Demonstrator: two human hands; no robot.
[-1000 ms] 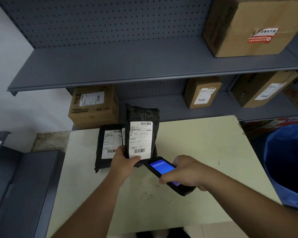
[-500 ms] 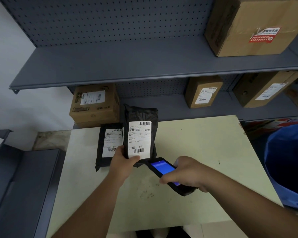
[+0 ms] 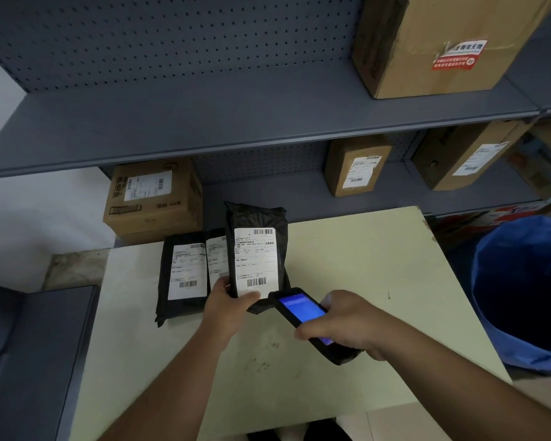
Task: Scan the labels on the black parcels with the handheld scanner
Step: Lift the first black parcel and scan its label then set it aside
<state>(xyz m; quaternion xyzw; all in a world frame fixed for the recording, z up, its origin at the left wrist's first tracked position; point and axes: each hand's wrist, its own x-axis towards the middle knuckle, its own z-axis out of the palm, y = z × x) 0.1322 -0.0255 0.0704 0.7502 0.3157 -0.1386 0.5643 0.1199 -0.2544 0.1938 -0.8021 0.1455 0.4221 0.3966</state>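
My left hand (image 3: 228, 305) grips the lower edge of a black parcel (image 3: 256, 249) and holds it upright above the pale table (image 3: 363, 265), its white barcode label facing me. My right hand (image 3: 347, 323) holds the black handheld scanner (image 3: 303, 316), whose blue screen is lit; its front end sits just below the held parcel's bottom barcode. A second black parcel (image 3: 182, 275) lies flat on the table to the left, label up. Behind the held parcel a third label (image 3: 216, 259) shows, partly hidden.
Grey metal shelving (image 3: 236, 109) with a pegboard back stands behind the table. Cardboard boxes sit on it: one (image 3: 153, 198) at lower left, two (image 3: 357, 163) at lower right, a large one (image 3: 442, 43) above. A blue bin (image 3: 522, 291) stands right of the table. A grey unit (image 3: 29, 345) is on the left.
The held parcel and my left hand have shifted slightly left and down. The scanner stays just under the parcel's label.
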